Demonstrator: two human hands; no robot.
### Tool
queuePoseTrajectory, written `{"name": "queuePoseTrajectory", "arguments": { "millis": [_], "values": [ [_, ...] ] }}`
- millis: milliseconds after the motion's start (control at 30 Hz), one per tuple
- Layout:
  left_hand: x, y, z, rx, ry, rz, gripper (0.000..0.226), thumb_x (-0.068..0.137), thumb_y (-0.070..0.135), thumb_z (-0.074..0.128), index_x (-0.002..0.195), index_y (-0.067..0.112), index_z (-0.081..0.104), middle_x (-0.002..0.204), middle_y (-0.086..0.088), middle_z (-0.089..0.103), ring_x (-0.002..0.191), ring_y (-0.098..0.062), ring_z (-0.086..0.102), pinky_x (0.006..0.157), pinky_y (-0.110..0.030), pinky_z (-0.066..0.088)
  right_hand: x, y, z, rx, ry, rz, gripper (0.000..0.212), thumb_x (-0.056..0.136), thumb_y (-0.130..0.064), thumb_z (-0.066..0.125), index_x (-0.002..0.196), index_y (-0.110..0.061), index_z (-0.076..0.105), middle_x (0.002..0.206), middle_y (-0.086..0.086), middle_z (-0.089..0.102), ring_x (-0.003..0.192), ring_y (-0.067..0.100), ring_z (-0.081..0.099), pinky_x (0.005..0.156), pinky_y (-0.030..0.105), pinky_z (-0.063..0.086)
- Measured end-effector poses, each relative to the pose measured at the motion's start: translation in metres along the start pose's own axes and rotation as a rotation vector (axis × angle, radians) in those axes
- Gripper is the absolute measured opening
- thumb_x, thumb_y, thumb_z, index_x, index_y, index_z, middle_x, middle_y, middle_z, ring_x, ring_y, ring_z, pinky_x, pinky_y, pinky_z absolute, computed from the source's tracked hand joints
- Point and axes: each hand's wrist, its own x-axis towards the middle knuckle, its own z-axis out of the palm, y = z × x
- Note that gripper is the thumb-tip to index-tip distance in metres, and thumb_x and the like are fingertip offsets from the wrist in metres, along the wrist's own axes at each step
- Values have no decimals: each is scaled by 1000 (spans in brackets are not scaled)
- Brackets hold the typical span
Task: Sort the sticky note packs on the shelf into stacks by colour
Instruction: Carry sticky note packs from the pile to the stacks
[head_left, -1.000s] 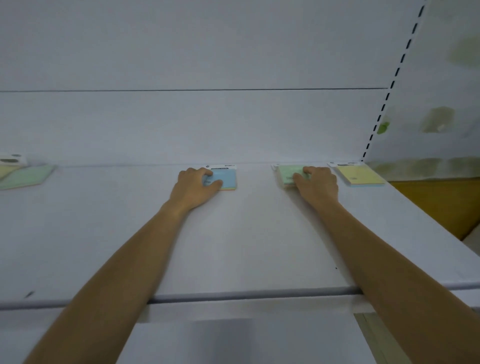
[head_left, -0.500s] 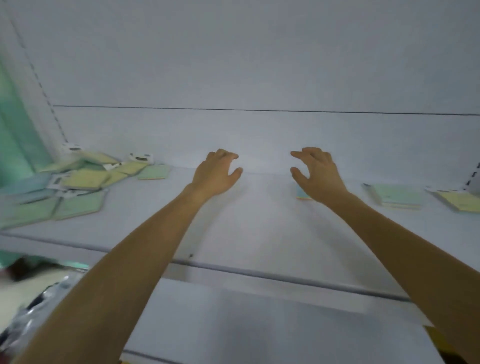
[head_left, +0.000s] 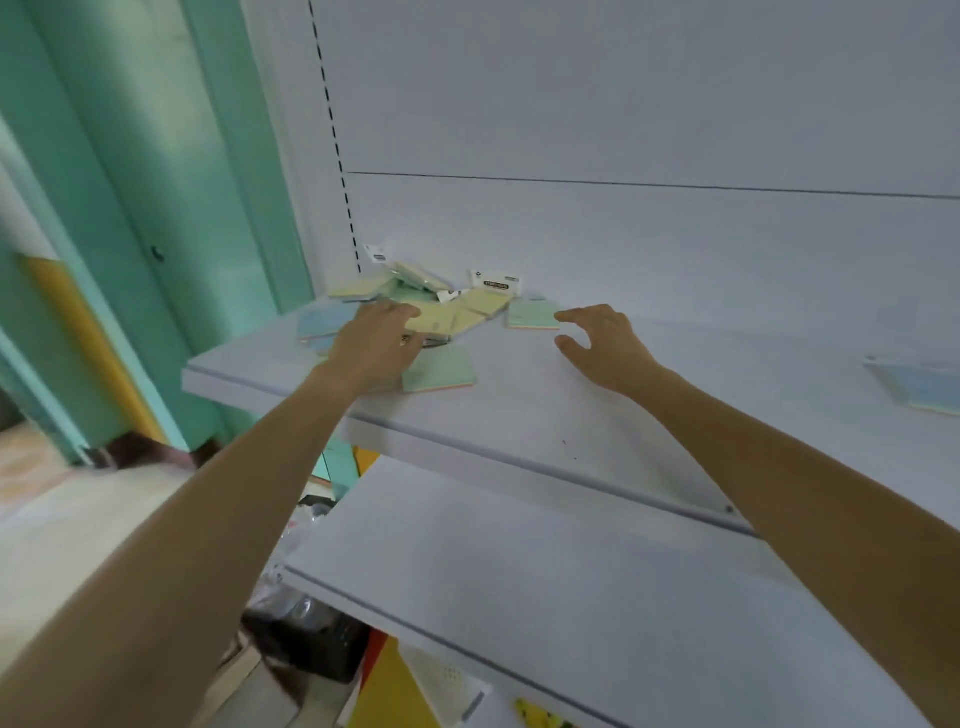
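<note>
Head view shows both hands now at the left end of the shelf, over the unsorted heap of sticky note packs. A second ago they were pressed down on a blue pack and a green pack further right, with a yellow one beside those. Half a second ago they had lifted off empty and were swinging left. The left hand lies with its fingers fairly straight across a yellow pack in the heap, resting on it and gripping nothing that can be made out. The right hand hovers with fingers spread and gently curved and the thumb held apart. It is empty, and its fingertips are just beside a lone green pack at the heap's right edge without clearly touching it. Another green pack lies nearer the shelf's front edge, partly under the left wrist, and blue packs sit at the heap's far left. White header cards stick up at the back against the panel. One blue stack shows at the right border, well apart from the heap. It looks as though one round of placing is finished and the next pick is starting, most likely yellow for the left hand and green for the right. With so many packs still jumbled, most of the sorting remains.
</note>
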Motion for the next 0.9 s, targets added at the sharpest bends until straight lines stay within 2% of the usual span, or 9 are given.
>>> {"name": "queuePoseTrajectory", "arguments": {
  "millis": [233, 367, 500, 567, 633, 700, 800, 833, 900],
  "values": [
    [55, -30, 6, -23, -81, 55, 43, 92, 19, 46, 134, 13, 43, 141, -13, 41, 129, -33, 36, 107, -44, 33, 62, -9, 23, 39, -1, 159, 43, 92, -30, 47, 133, -20, 44, 134, 20, 43, 126, 37, 39, 103, 40, 35],
    [86, -33, 14, -34, -241, 140, 50, 89, 19, 53, 137, 13, 39, 146, -11, 39, 135, -27, 33, 111, -35, 27, 99, -5, 34, 50, -9, 269, 51, 88, -43, 50, 133, -22, 42, 133, 17, 47, 127, 35, 40, 102, 40, 35],
    [108, -43, 20, -24, -383, 181, 63, 86, 33, 57, 142, 18, 32, 153, -4, 30, 141, -20, 26, 113, -30, 21, 119, -9, 44, 28, -59, 385, 59, 80, -57, 53, 129, -26, 45, 128, 12, 51, 126, 33, 39, 99, 38, 35],
    [119, -48, 17, 13, -436, 203, 77, 75, 47, 55, 143, 20, 31, 153, -3, 29, 141, -20, 24, 114, -32, 20, 129, -12, 50, 19, -90, 387, 61, 76, -57, 57, 129, -27, 45, 129, 9, 51, 127, 32, 38, 98, 38, 33],
    [120, -47, 12, 1, -491, 179, 81, 72, 51, 58, 143, 26, 29, 153, 2, 29, 141, -19, 25, 116, -34, 23, 132, -10, 49, 35, -108, 375, 63, 75, -55, 60, 130, -27, 44, 134, 6, 51, 129, 29, 39, 99, 38, 31],
    [123, -47, 10, -59, -544, 163, 71, 79, 39, 64, 141, 32, 30, 150, 5, 31, 136, -18, 33, 113, -35, 30, 131, -8, 44, 38, -113, 366, 62, 80, -49, 61, 133, -22, 42, 139, 4, 48, 132, 26, 39, 105, 36, 27],
    [127, -42, 10, -50, -597, 219, 62, 82, 29, 61, 138, 38, 35, 145, 7, 36, 129, -16, 40, 106, -30, 37, 122, -6, 40, 105, -81, 371, 61, 84, -37, 62, 136, -16, 39, 143, 4, 43, 134, 24, 37, 111, 34, 21],
    [127, -38, 10, -60, -604, 248, 59, 84, 26, 59, 137, 38, 35, 142, 8, 38, 123, -15, 43, 99, -26, 41, 119, -4, 39, 135, -71, 368, 61, 84, -34, 63, 137, -15, 39, 144, 5, 42, 134, 24, 36, 113, 35, 21],
    [126, -32, 10, -97, -630, 285, 55, 87, 19, 54, 137, 36, 37, 130, 10, 40, 103, -12, 48, 75, -15, 43, 111, -1, 37, 189, -62, 360, 62, 82, -31, 65, 136, -16, 40, 143, 6, 42, 134, 26, 35, 114, 38, 23]
  ]
}}
